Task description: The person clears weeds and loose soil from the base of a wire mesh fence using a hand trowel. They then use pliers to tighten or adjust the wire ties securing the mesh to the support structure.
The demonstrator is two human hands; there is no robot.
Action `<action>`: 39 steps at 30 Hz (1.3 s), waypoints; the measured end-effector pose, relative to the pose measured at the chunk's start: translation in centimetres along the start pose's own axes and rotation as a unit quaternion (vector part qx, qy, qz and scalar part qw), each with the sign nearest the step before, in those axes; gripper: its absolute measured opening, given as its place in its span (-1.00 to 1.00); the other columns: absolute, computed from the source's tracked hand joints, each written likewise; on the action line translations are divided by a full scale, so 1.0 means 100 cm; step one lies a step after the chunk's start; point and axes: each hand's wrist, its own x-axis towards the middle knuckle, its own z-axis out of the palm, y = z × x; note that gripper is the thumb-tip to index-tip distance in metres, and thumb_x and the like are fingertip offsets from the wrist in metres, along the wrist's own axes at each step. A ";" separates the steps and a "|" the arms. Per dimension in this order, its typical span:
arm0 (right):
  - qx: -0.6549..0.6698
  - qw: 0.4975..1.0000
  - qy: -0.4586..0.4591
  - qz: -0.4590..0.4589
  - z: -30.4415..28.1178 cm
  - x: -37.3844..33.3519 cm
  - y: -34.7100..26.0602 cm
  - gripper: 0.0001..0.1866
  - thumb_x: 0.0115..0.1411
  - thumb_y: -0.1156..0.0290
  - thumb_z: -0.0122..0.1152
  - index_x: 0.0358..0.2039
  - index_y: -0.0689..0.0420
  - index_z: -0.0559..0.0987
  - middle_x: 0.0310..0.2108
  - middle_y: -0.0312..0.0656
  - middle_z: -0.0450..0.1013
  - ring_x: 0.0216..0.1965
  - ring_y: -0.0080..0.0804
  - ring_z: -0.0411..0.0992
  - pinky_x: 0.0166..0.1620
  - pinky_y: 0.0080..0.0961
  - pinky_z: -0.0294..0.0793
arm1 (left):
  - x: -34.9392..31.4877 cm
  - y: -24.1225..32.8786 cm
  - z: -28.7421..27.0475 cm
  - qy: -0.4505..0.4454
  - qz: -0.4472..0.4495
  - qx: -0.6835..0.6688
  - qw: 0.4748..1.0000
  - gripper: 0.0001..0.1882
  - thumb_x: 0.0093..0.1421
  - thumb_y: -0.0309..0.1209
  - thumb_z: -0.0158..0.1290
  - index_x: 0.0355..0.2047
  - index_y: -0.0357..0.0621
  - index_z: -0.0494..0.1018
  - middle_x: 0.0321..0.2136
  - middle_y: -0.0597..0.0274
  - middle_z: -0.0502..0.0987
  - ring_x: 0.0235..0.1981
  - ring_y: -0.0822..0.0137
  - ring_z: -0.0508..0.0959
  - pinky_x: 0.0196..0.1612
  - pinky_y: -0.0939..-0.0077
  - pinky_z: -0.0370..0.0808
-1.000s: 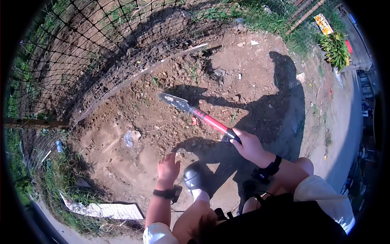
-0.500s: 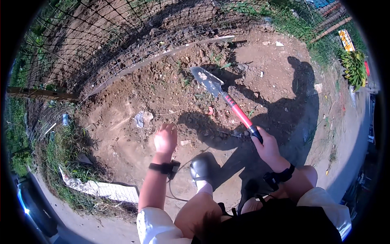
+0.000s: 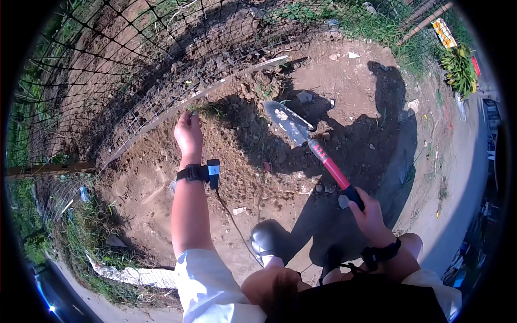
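Left hand has moved forward, bringing work to green weeds near a board; whether its curled fingers grip any, I cannot tell. Right hand clasps the red-shafted trowel over soil.

Hands in view: 2, well apart
Left hand: reaching farther forward, back turned up, fingers bent and bunched; fingertips too small to read
Left wrist: nearly in line with the forearm
Left arm: almost straight
Right hand: curled in a grip, nearer the body
Right forearm: slanting forward and leftward
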 end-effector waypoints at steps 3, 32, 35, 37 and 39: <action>0.030 0.998 0.013 0.048 -0.002 -0.004 0.011 -0.67 0.12 0.41 0.13 -0.10 0.27 0.43 -0.42 0.07 0.46 -0.39 -0.07 0.48 -0.32 -0.43 0.41 | -0.007 0.015 -0.009 0.081 0.088 -0.015 0.993 -0.78 0.17 -0.30 0.07 -0.33 -0.20 0.55 -0.52 0.19 0.58 -0.57 0.48 0.47 -0.42 0.59 0.43; 0.047 0.997 0.021 0.055 0.000 -0.015 0.039 -0.64 0.11 0.41 0.14 -0.10 0.30 0.41 -0.41 0.09 0.47 -0.37 -0.08 0.50 -0.32 -0.43 0.43 | -0.001 -0.047 -0.061 0.036 -0.122 -0.085 0.988 -0.83 0.23 -0.45 -0.08 -0.29 -0.28 0.47 -0.57 0.20 0.53 -0.66 0.45 0.48 -0.57 0.60 0.48; 0.040 0.998 0.010 0.039 0.006 -0.018 0.037 -0.64 0.11 0.40 0.15 -0.11 0.30 0.42 -0.43 0.10 0.46 -0.39 -0.05 0.49 -0.33 -0.40 0.43 | -0.026 -0.075 -0.106 -0.113 -0.047 0.358 0.926 -0.82 0.17 -0.49 -0.08 -0.29 -0.33 0.45 -0.52 0.08 0.54 -0.44 0.29 0.54 -0.33 0.46 0.49; 0.023 0.999 0.003 0.032 0.008 -0.014 0.040 -0.64 0.11 0.39 0.15 -0.11 0.31 0.42 -0.45 0.10 0.45 -0.42 -0.03 0.49 -0.35 -0.38 0.43 | -0.023 -0.109 -0.126 -0.071 -0.006 0.290 0.954 -0.80 0.15 -0.42 -0.03 -0.27 -0.27 0.46 -0.54 0.07 0.52 -0.46 0.28 0.52 -0.32 0.44 0.46; 0.015 1.000 -0.006 0.015 0.004 -0.010 0.039 -0.69 0.16 0.36 0.10 -0.14 0.27 0.46 -0.55 -0.06 0.46 -0.55 -0.23 0.47 -0.45 -0.42 0.40 | -0.023 -0.104 -0.134 -0.072 0.103 0.362 0.924 -0.79 0.21 -0.35 -0.05 -0.27 -0.20 0.49 -0.54 0.15 0.51 -0.51 0.34 0.51 -0.43 0.51 0.43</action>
